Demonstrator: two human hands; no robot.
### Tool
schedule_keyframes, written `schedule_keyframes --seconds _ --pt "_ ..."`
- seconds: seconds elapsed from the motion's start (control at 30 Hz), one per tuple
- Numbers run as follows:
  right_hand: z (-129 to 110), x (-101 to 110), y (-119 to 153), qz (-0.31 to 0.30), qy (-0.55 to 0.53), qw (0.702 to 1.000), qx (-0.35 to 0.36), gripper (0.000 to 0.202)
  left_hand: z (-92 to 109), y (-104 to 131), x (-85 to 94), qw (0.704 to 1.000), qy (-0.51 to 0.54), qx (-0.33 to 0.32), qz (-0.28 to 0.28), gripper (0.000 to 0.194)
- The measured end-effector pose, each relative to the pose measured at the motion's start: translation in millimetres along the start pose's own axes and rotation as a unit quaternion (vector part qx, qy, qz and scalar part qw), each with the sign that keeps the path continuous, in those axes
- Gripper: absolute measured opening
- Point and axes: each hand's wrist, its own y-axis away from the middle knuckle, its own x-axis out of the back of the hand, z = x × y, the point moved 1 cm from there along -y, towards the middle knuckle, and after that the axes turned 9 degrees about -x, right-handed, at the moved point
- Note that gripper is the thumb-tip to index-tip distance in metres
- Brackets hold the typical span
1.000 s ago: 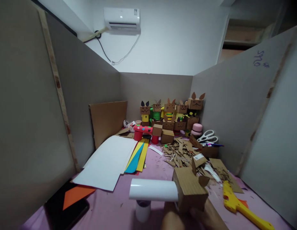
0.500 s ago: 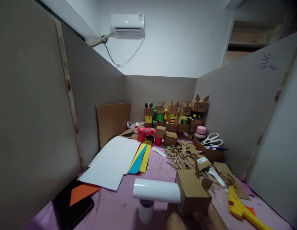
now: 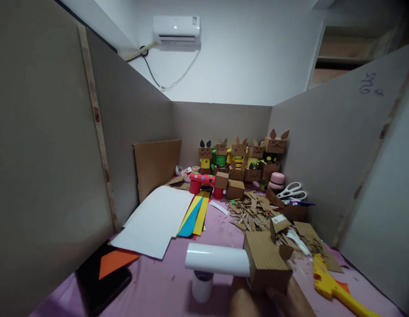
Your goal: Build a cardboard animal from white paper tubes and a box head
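A cardboard animal figure (image 3: 268, 257) with two pointed ears stands low in front of me, its box head joined to a white paper tube body (image 3: 217, 260). A short white tube leg (image 3: 202, 286) props up the body's left end on the cloth. My right hand (image 3: 288, 299) grips the box head from its lower right, a fingertip pressing its near face. My left hand (image 3: 246, 299) is under the body beside the head, its fingers hidden behind the box.
A yellow glue gun (image 3: 330, 281) lies at right, near cardboard scraps (image 3: 253, 213) and white-handled scissors (image 3: 293, 192). White paper sheets (image 3: 155, 220), orange paper (image 3: 117, 262) and a black phone (image 3: 102, 286) are at left. Several finished cardboard animals (image 3: 237, 149) stand at the back between grey partitions.
The view has shifted slightly, so everything sits a little differently in frame. Both hands stay at the box head, and the figure keeps about the same pose.
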Motion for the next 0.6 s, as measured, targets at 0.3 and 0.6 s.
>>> schedule_keyframes --seconds 0.3,0.6 --pt "0.8 4.2 2.7 0.026 0.026 0.999 -0.006 0.078 1.6 -6.6 -4.3 0.999 -0.049 0.020 0.003 0.045" --pt "5.1 2.8 -0.1 0.043 0.011 0.999 0.003 0.077 -5.7 -6.8 -3.9 0.995 -0.096 0.027 0.002 0.039"
